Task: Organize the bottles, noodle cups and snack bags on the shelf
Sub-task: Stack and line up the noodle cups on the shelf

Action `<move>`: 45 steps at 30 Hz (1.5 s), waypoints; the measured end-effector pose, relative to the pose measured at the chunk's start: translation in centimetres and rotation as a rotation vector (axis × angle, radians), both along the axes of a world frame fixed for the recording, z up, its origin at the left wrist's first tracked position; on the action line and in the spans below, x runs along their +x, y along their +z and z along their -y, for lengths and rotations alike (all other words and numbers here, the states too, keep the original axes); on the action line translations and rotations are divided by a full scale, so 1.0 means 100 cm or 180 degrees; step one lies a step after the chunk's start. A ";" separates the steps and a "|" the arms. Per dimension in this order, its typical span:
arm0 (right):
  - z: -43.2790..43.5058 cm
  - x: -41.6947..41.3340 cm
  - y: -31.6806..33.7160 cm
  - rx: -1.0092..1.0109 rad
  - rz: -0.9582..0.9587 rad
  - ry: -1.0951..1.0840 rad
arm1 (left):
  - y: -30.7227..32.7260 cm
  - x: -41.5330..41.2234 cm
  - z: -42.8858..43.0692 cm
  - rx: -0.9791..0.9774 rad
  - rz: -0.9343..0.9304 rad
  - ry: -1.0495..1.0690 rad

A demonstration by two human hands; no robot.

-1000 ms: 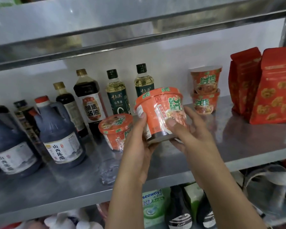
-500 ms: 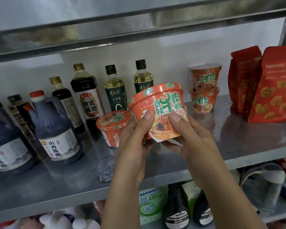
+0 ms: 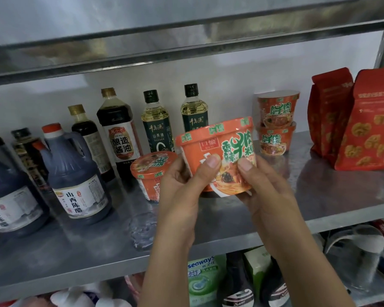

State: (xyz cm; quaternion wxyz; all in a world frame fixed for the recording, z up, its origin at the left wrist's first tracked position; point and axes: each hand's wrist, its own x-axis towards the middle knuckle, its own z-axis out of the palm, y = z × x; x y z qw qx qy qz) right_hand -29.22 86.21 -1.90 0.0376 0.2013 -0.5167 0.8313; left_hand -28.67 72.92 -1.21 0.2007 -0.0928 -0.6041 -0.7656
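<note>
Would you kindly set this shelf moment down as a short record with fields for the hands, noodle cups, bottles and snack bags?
held item: noodle cup, tilted, label towards the camera
left hand: grips its left side, thumb on front
right hand: grips its right side, thumb on front
other cups: single cup on the shelf; stack of two at the back
bottles: standing at left
snack bags: two, red, upright at right

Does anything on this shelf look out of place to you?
Yes. One noodle cup sits alone in front of the bottles, seemingly tilted, apart from the stacked cups further right beside the snack bags. The held cup is off the shelf, tilted between the left hand and right hand.
</note>
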 end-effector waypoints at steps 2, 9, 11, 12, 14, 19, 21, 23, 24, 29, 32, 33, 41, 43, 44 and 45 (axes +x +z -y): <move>-0.002 0.000 0.002 0.0079 -0.0124 -0.0024 | -0.001 0.000 0.000 -0.0125 -0.0055 0.0063; -0.002 0.003 0.003 0.0043 -0.0473 -0.0217 | -0.002 0.003 0.001 -0.0371 -0.0047 -0.0137; -0.004 0.001 0.001 -0.0021 -0.0530 -0.0259 | -0.002 0.005 0.003 -0.0417 -0.0029 -0.0204; -0.004 0.000 0.000 -0.0047 -0.0544 -0.0263 | -0.002 0.006 0.004 -0.0457 -0.0005 -0.0233; -0.005 -0.004 -0.005 -0.0002 -0.0563 -0.0229 | -0.002 0.008 0.005 -0.0492 0.0104 -0.0276; -0.007 -0.012 -0.015 0.0400 -0.0661 -0.0093 | 0.005 0.014 0.007 -0.0088 0.0453 -0.0748; -0.010 -0.013 -0.015 0.0466 -0.0611 0.0085 | 0.005 0.011 0.008 0.0009 0.0519 -0.0666; -0.013 -0.013 -0.013 0.0480 -0.0467 0.0368 | 0.001 0.007 0.005 0.0114 0.0392 -0.0434; -0.014 -0.011 -0.013 0.0454 -0.0322 0.0463 | -0.001 0.005 0.003 0.0144 0.0291 -0.0302; -0.012 -0.005 -0.010 -0.0065 0.0163 0.0292 | -0.016 0.001 -0.006 0.0211 -0.0121 -0.0124; -0.012 -0.005 -0.010 -0.0186 0.0246 0.0135 | -0.016 0.000 -0.007 0.0178 -0.0190 -0.0123; -0.012 -0.004 -0.010 -0.0215 0.0237 0.0124 | -0.016 -0.001 -0.007 0.0191 -0.0196 -0.0125; -0.009 -0.006 -0.011 -0.0347 0.0132 0.0085 | -0.018 -0.004 -0.004 0.0112 0.0008 -0.0245; -0.010 -0.008 -0.011 -0.0305 0.0152 0.0061 | -0.017 -0.002 -0.001 0.0052 0.0253 -0.0440; -0.011 -0.010 -0.011 -0.0258 0.0186 0.0044 | -0.017 -0.002 0.000 0.0058 0.0331 -0.0535; -0.012 -0.011 -0.011 -0.0188 0.0216 0.0001 | -0.017 -0.002 0.001 0.0049 0.0317 -0.0524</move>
